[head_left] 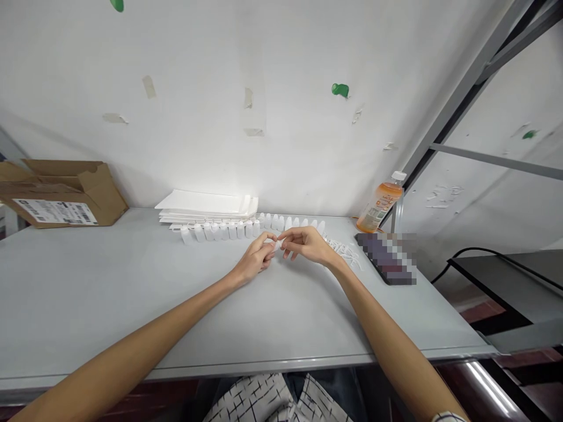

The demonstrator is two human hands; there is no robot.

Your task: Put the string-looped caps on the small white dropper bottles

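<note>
Just above the middle of the table, my left hand [257, 256] is closed around a small white plastic bottle [277, 245], mostly hidden by the fingers. From the other side my right hand [307, 244] reaches in, its thumb and forefinger pinched together at the bottle's upper end. What sits between those fingertips is too small to make out. Behind both hands, several similar white bottles [223, 231] stand upright in a row, some with a thin loop at the neck. A second group of white bottles [275, 221] stands farther right. Thin white plastic strips [345, 252] lie heaped beside my right wrist.
Flat white sheets [206, 205] are stacked against the wall. An open cardboard box [70, 193] stands at the far left. At right are an orange drink bottle [380, 205] and a phone-like dark slab [387, 258], partly pixelated. A metal frame [457, 99] rises at the table's right end.
</note>
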